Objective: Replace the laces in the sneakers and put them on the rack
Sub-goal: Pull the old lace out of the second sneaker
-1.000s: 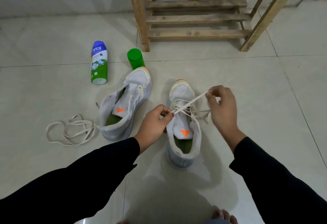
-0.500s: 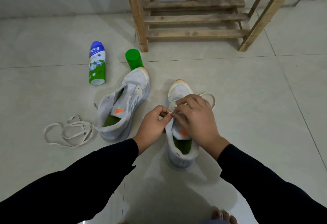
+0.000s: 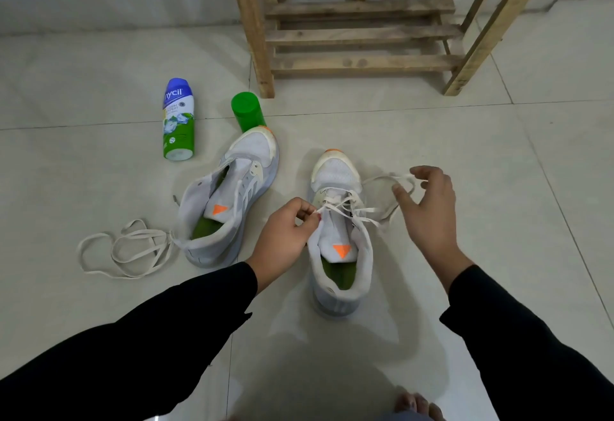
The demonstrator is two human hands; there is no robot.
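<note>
- While the lace (image 3: 336, 203) is threaded only through the eyelets nearest the toe, the sneaker (image 3: 335, 173) it belongs to stands at the centre of the frame, toe toward the top edge and heel toward the bottom.
- The left hand (image 3: 282, 238) is beside the sneaker's left flank, and its fingers (image 3: 304, 213) pinch one lace end right at the eyelets.
- From there the lace runs crosswise to the sneaker's long axis, out in a slack loop toward the right of the frame.
- The right hand (image 3: 432, 214) is at the end of that loop with its fingers spread and loosely curved. I cannot tell whether a fingertip nips the lace.
- Judging by this, the next eyelet lies just beside the left hand, which is the nearer one.
- The second sneaker (image 3: 255, 151) lies unlaced to the left, with a loose lace (image 3: 126, 248) on the floor (image 3: 498, 155) beside it.
- The rack (image 3: 358, 35) stands at the top of the frame, well apart from the sneakers.
</note>
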